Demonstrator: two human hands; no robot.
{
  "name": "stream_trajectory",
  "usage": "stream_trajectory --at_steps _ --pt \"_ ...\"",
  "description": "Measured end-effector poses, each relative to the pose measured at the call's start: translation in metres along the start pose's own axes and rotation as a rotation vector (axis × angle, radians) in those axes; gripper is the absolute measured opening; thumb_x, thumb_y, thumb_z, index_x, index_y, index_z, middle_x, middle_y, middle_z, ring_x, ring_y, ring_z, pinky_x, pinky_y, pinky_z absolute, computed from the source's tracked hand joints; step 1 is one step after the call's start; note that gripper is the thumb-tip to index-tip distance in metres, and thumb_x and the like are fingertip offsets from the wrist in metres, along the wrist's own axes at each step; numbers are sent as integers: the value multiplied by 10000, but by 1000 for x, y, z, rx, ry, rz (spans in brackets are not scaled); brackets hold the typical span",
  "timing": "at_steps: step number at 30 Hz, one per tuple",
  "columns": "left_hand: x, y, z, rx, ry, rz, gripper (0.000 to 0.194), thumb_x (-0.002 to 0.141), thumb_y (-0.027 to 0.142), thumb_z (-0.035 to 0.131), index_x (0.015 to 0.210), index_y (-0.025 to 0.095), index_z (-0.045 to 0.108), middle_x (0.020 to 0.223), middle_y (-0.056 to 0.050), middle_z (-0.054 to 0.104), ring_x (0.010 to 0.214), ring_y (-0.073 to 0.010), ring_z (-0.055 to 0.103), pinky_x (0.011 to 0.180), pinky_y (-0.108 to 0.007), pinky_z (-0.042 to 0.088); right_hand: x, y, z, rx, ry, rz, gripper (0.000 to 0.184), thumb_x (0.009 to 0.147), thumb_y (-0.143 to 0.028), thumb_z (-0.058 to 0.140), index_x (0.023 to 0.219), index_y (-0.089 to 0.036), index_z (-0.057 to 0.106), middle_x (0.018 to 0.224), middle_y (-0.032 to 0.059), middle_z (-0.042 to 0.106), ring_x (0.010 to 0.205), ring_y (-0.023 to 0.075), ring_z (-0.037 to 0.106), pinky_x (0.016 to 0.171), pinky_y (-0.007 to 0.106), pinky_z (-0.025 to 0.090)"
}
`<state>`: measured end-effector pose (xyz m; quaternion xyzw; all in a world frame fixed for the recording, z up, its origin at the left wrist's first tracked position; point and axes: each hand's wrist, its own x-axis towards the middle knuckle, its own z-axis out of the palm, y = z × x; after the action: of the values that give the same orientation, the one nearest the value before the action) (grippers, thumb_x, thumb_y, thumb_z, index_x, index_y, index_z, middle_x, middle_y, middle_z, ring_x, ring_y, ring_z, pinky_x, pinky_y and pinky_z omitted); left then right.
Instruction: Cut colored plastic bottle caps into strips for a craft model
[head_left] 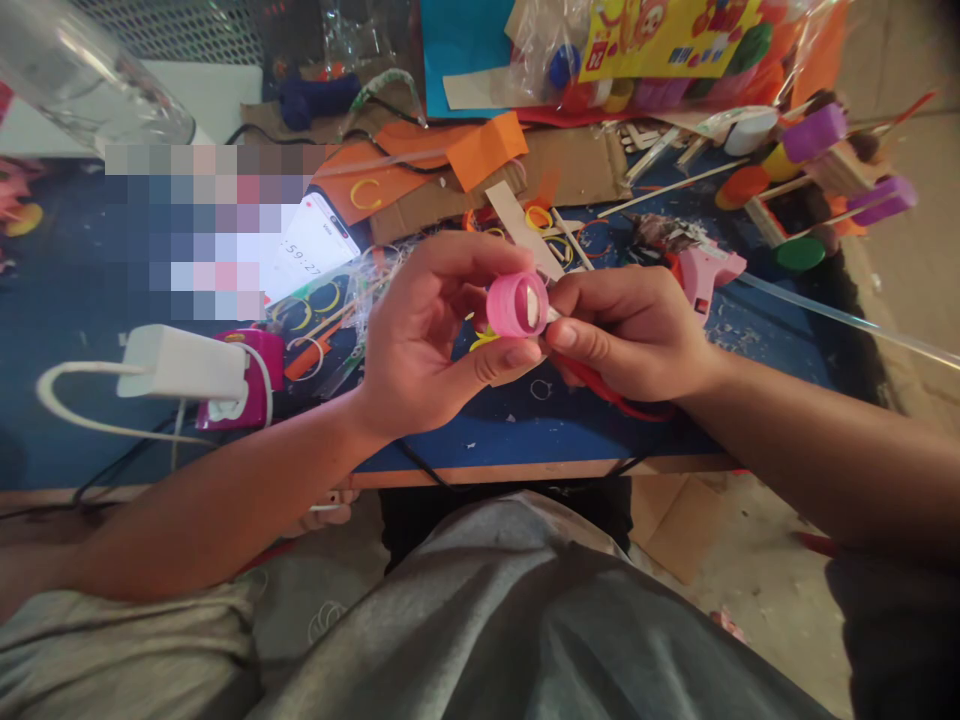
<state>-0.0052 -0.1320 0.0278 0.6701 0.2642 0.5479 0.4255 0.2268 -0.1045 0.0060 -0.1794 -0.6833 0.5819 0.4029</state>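
My left hand point(442, 325) grips a small pink plastic cap point(508, 307) between its thumb and fingers, with the cap's open side turned to the right. Something pale shows inside the cap. At its right rim, my right hand point(630, 330) has thumb and forefinger pinched on a small whitish piece point(553, 314), which touches or nearly touches the cap; its far end is hidden. Below the right hand, a red curved handle point(637, 408) shows, partly covered by the fingers. A pink glue gun point(709, 272) lies just beyond the right hand.
A lit phone point(311, 250) lies to the left, near a white charger point(184, 365) in a magenta socket block point(276, 358). Orange paper point(487, 150), cardboard point(577, 170) and a yellow-labelled bag point(667, 40) lie behind. A small stick-and-cap model point(787, 205) stands at right. Cables cross the front edge.
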Motion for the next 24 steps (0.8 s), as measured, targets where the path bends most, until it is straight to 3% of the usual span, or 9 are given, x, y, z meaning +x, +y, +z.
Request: stream_trajectory --at_steps 4,8,10,12,16,18,19,21,24 --pt "0 -15 -4 7 10 -3 327 1015 460 927 1281 277 875 1194 -32 863 1071 -150 828 940 -295 700 1 -2 0 -27 -12 19 512 1058 -656 856 917 -187 709 679 -46 654 510 65 550 484 198 398" --pt "1 -41 -7 -35 15 181 398 973 482 983 1336 353 882 1132 -18 890 948 -170 863 783 -290 711 1 -5 1 -72 14 69 546 1027 -700 869 885 -200 703 664 -44 645 523 80 560 482 215 391" --pt "3 -48 -8 31 -7 104 352 1072 526 869 1371 341 874 1203 -38 897 1042 -196 876 888 -339 735 1 -5 1 -75 27 81 559 1011 -715 879 872 -203 703 654 -42 644 522 85 558 477 223 387" --pt "5 -50 -9 8 -26 257 361 1076 543 863 1355 317 891 1117 -31 892 944 -180 868 777 -302 718 2 -5 1 -72 31 85 557 1006 -716 883 880 -202 710 649 -42 644 519 88 562 475 225 391" --pt "5 -48 -10 50 -59 95 369 1140 550 768 1392 303 875 1243 -57 892 1095 -215 875 974 -365 751 1 -4 -1 -64 -5 57 530 1034 -680 872 894 -195 712 657 -41 655 509 79 565 476 214 397" --pt "4 -42 -10 -13 -86 228 352 1145 557 752 1368 317 879 1189 -41 900 994 -201 872 819 -327 744 1 -4 -2 -61 -30 46 510 1053 -655 862 901 -193 710 664 -42 660 502 71 555 473 208 394" --pt "3 -37 -9 -15 -88 196 350 1160 559 724 1368 320 873 1211 -47 895 977 -198 866 794 -323 738 0 -4 -2 -60 -37 41 500 1060 -645 858 904 -193 710 665 -43 661 498 69 551 470 205 391" --pt "0 -24 -7 35 -37 -11 383 1126 578 764 1373 304 866 1324 -85 863 1140 -240 854 945 -366 746 0 -4 -2 -56 -32 31 487 1069 -632 852 912 -193 712 664 -43 663 498 69 555 465 201 389" --pt "-3 -4 -3 -17 0 -63 443 1030 552 870 1422 347 840 1293 -48 820 1140 -175 802 1007 -319 704 0 -2 -1 -29 -2 14 461 1078 -600 852 926 -185 724 669 -43 669 505 68 570 466 191 397"
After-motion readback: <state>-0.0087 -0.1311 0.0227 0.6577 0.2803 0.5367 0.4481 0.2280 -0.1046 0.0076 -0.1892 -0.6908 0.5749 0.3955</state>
